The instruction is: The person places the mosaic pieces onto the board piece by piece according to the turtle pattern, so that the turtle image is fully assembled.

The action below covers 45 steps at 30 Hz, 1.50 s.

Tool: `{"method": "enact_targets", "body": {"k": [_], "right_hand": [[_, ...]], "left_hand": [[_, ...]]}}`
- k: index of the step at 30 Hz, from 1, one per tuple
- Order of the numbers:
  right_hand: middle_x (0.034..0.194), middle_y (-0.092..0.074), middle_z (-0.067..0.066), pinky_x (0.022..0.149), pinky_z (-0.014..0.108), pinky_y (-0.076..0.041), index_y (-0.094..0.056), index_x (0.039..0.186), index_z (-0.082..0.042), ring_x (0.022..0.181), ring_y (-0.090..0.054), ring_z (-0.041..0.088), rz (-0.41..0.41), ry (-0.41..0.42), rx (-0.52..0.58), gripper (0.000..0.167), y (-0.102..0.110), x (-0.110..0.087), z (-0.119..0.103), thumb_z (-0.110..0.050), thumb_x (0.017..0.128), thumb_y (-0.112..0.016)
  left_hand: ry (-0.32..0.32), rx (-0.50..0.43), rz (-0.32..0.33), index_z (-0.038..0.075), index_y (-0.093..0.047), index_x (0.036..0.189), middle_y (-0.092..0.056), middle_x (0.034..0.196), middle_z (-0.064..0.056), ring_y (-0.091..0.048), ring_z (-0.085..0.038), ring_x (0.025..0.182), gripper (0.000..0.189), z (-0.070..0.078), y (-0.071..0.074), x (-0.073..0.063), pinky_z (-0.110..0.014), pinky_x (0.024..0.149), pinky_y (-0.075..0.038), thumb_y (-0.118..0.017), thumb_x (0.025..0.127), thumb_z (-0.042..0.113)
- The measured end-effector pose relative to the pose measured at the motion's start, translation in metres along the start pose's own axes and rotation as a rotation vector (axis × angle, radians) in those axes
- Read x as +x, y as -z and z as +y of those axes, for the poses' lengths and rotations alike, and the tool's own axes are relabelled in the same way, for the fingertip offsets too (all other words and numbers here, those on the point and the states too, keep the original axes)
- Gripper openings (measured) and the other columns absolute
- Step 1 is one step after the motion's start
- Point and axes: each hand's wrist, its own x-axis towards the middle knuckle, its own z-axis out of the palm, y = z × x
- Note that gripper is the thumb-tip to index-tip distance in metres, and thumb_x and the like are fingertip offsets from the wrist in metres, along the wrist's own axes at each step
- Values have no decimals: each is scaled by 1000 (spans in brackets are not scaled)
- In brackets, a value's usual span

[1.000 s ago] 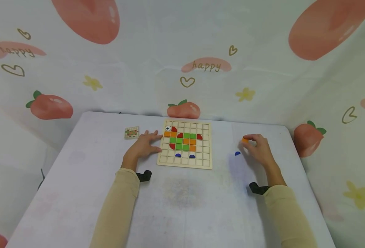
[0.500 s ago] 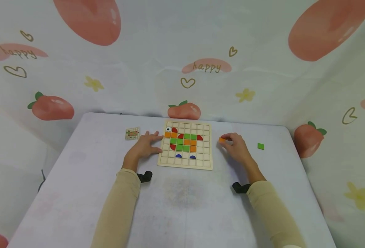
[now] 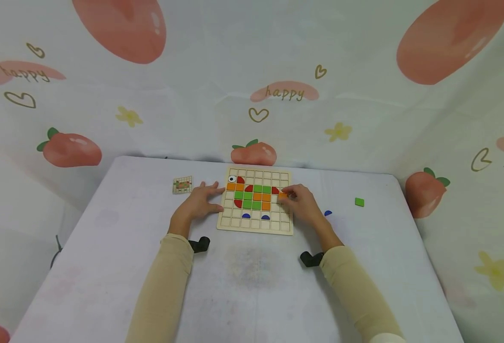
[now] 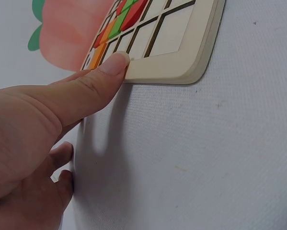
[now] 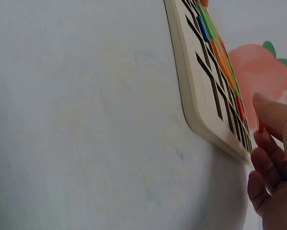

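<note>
A wooden grid board lies on the table, its cells partly filled with green, orange, red and blue tiles and a round eye tile. My right hand pinches an orange tile between thumb and fingers over the board's right columns. Only the tile's thin edge shows in the right wrist view. Spread fingers of my left hand lie by the board's left edge. In the left wrist view its thumb touches the board's rim, while the other fingers are partly hidden.
A small pattern card lies left of the board, near my left fingers. On the right side of the table are a blue half-round tile and a green square tile. A patterned cloth hangs behind the table.
My right hand has carried the orange tile leftward from the table's right side to over the board. The blue and green loose tiles now both show. My left hand stays put.
</note>
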Motion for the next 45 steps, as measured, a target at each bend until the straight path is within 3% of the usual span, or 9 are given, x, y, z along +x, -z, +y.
{"method": "enact_targets", "body": {"k": [18, 37, 45], "right_hand": [[107, -64, 11, 82, 32, -42, -73, 118, -10, 95, -51, 24, 15, 42, -53, 34, -21, 5, 0, -30, 91, -78], [110, -66, 13, 88, 35, -48, -71, 122, -10, 100, -56, 27, 18, 38, -32, 34, -19, 6, 1, -26, 92, -77], [122, -59, 13, 100, 44, -51, -63, 133, -12, 112, -55, 29, -40, -5, -49, 43, -4, 2, -8, -35, 97, -70]], "left_hand": [[5, -5, -4, 21, -45, 155, -25, 170, -6, 0, -43, 160, 75, 1, 0, 1, -65, 127, -11, -79, 89, 29], [-3, 1, -5, 21, -46, 155, -25, 170, -7, -1, -45, 160, 75, 0, 0, 2, -67, 126, -11, -80, 89, 29], [2, -4, -7, 22, -46, 155, -25, 170, -6, 0, -45, 160, 75, -1, 0, 2, -67, 126, -10, -80, 88, 29]]}}
